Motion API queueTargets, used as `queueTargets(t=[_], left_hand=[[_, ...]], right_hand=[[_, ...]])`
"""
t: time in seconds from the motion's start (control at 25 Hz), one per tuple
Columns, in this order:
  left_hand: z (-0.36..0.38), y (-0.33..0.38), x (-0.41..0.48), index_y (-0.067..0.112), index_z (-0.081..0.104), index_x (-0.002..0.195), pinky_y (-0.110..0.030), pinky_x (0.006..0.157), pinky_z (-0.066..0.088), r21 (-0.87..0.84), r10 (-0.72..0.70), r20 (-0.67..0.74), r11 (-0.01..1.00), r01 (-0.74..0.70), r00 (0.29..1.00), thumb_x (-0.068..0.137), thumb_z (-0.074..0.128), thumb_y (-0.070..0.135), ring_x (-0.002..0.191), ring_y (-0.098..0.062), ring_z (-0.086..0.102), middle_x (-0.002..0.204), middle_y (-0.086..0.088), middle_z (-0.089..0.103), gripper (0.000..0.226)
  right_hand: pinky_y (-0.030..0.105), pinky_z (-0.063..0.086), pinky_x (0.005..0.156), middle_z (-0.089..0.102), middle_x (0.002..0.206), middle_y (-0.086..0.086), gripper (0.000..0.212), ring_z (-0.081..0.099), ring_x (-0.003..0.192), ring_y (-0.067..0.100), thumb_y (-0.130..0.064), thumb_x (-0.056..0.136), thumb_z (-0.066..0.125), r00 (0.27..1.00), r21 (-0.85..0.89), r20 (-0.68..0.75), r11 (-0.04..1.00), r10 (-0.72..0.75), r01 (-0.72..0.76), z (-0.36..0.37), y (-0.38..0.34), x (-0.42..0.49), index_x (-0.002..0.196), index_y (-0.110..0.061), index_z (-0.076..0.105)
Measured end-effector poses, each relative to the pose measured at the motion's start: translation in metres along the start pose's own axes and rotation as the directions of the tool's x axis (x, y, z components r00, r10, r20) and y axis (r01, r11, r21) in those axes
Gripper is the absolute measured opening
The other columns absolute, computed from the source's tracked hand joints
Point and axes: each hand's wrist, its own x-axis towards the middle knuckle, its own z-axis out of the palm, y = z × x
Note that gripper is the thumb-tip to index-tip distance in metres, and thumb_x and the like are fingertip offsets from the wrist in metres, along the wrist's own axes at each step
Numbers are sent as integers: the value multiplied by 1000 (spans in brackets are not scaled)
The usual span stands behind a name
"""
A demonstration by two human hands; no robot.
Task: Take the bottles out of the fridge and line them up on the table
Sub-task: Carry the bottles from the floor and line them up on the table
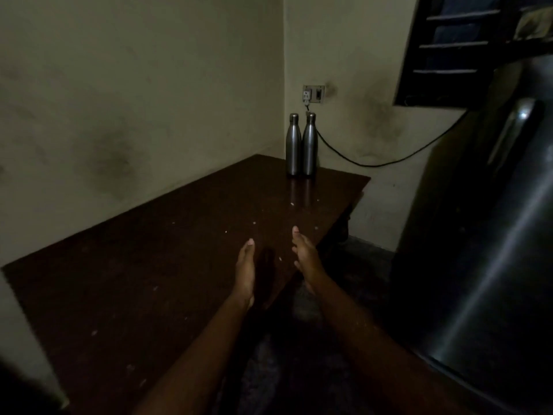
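Fingers on both hands are loose and straight, holding nothing. Left hand [245, 269] and right hand [306, 259] float palms inward, close together, above the near edge of a dark wooden table [134, 265]. Well beyond the fingertips, at the table's far corner, two steel bottles [300, 145] stand upright, touching side by side, likely the start of the row. To the right of the fingers rises a dark, glossy fridge [478, 235], door apparently closed. A black cable [374, 163] runs from a wall socket [312, 93] behind the bottles. Stained pale walls surround; the room is dim.
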Motion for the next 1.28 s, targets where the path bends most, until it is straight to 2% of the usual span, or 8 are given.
queueTargets(t=[0.12,0.28,0.56,0.64,0.76,0.92,1.16,1.28], left_hand=[[-18,-10,-80,40,53,122,-44,109,36,19,-40,79,999,39,996,57,60,79,125,-16,50,137,8,52,76],[-19,-10,-199,26,41,136,-34,108,33,23,-46,71,999,45,996,85,46,58,126,-11,41,139,9,42,61],[-51,-73,-380,22,30,142,-41,116,23,179,-71,92,982,53,993,90,39,51,139,-18,28,152,3,29,60],[-55,-92,-425,20,30,142,-42,117,23,159,-111,84,983,96,990,92,39,49,139,-18,29,152,0,30,58],[-48,-113,-490,17,31,141,-40,117,24,143,-175,75,976,163,982,92,39,47,138,-17,30,151,-2,32,58],[-24,-130,-561,16,32,142,-27,104,26,165,-158,74,976,144,985,94,37,43,137,-17,31,149,-1,34,55],[31,-195,-637,12,38,138,-30,109,30,128,-189,-25,973,191,982,94,40,37,132,-18,38,146,-5,40,51],[85,-240,-668,12,43,134,-33,110,31,138,-220,-78,964,229,972,94,42,36,126,-15,42,136,2,45,47]], right_hand=[[27,31,90,48,140,7,48,45,127,20,-42,95,39,999,-11,-36,1000,23,-23,-5,22,-74,133,-13,45],[33,34,97,44,144,8,51,43,131,23,-43,95,38,996,-69,-75,996,50,-55,-17,50,-159,136,-14,42],[38,29,113,44,143,10,53,41,133,25,-45,95,36,992,-94,-107,992,73,-83,-49,125,-342,136,-11,43],[41,29,115,48,141,7,63,44,131,23,-59,88,40,989,-82,-113,991,93,-102,-62,146,-393,132,-15,48],[43,32,114,50,139,5,72,47,128,22,-71,76,47,978,0,-135,987,162,-163,-94,163,-459,129,-21,51],[36,33,107,46,141,10,53,44,130,26,-46,94,38,963,-10,-185,980,194,-199,-143,167,-511,137,-15,42],[35,31,105,46,141,4,53,43,130,24,-49,92,41,946,-23,-174,959,274,-282,-244,192,-552,135,-18,44],[33,32,99,44,143,0,61,42,131,23,-57,87,44,928,-47,-128,933,349,-357,-312,205,-564,138,-24,40]])
